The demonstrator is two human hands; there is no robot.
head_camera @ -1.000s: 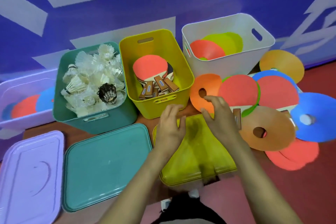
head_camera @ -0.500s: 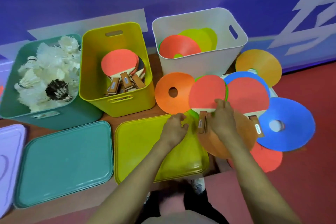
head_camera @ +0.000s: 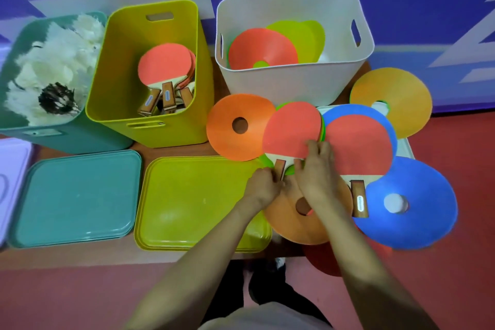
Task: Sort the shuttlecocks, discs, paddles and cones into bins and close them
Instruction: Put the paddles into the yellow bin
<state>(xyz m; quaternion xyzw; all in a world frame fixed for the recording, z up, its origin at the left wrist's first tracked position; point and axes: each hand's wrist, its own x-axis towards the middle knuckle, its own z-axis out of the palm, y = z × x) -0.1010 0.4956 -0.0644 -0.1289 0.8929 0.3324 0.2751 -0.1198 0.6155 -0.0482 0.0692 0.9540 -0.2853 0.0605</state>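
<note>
The left hand curls its fingers round the wooden handle of a red paddle, gripping it near the butt. Just beside it, the right hand lays its fingers over the lower edge of the blade. Whether its thumb pinches from underneath cannot be told.

The paddle lies on top of a loose heap: a green disc peeks out beneath it, an orange cone sits under its left edge, and a second paddle lies near its right side. The yellow bin, where other paddles already lie, stands well apart to the left, with the yellow lid flat on the tabletop between.

The likely trouble is the stack itself. If the paddle is lifted at a slant, the blade may drag the green disc or nudge the orange cone, and pieces at the heap's outer edge could slide off the tabletop. A grip only at the handle's end also lets the blade swing and clip the bin's rim on the way in.
</note>
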